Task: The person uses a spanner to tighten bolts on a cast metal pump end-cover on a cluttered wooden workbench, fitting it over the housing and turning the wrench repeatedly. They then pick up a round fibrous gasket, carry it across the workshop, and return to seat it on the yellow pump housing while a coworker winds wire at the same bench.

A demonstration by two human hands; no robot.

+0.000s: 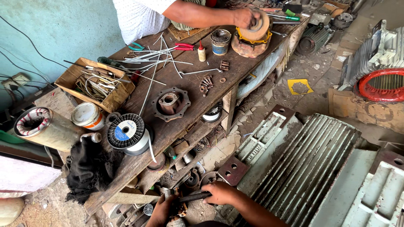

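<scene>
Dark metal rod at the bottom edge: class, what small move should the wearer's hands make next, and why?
Probably steady it before pulling. The right hand grips the dark metal rod, whose far end meets the left hand among parts under the wooden workbench. The finned motor housing lies close by, so a short, controlled draw toward the body seems safest.

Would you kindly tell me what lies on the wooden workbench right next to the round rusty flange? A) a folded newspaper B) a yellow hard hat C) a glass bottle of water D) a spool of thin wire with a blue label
D: a black-rimmed spool of wire with a blue label sits on the wooden workbench just beside the round rusty flange; no hat, bottle or newspaper is there.
</scene>
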